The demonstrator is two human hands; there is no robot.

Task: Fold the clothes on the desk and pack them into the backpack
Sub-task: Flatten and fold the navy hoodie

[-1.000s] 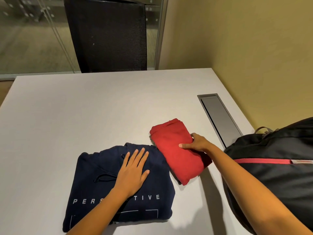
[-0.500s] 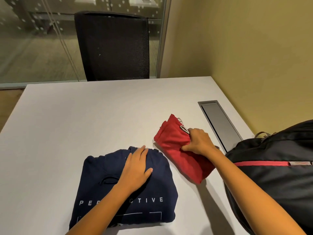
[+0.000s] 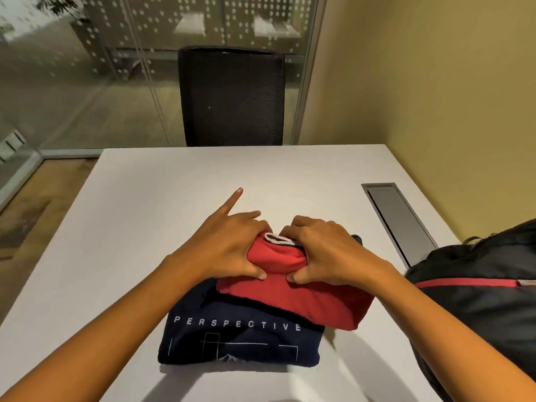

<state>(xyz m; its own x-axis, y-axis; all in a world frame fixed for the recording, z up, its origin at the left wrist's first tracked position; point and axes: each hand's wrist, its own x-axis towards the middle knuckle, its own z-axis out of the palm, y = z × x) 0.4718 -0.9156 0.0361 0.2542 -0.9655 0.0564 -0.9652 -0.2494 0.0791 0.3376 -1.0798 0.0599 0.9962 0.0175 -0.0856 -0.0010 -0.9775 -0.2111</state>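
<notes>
White desk (image 3: 139, 227) — navy hoodie (image 3: 240, 343) on it, backpack (image 3: 478, 314) at edge.

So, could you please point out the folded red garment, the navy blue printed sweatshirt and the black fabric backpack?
folded red garment (image 3: 293, 297): head view, flat near panel.
navy blue printed sweatshirt (image 3: 243, 339): head view, below the lettering.
black fabric backpack (image 3: 475, 311): head view, below its red stripe.

You can read one word, PERSPECTIVE, in spaced white capitals on the folded navy sweatshirt (image 3: 240, 343) near the desk's (image 3: 145, 213) front edge. The white patch on the red garment (image 3: 293, 297) is unreadable.
</notes>
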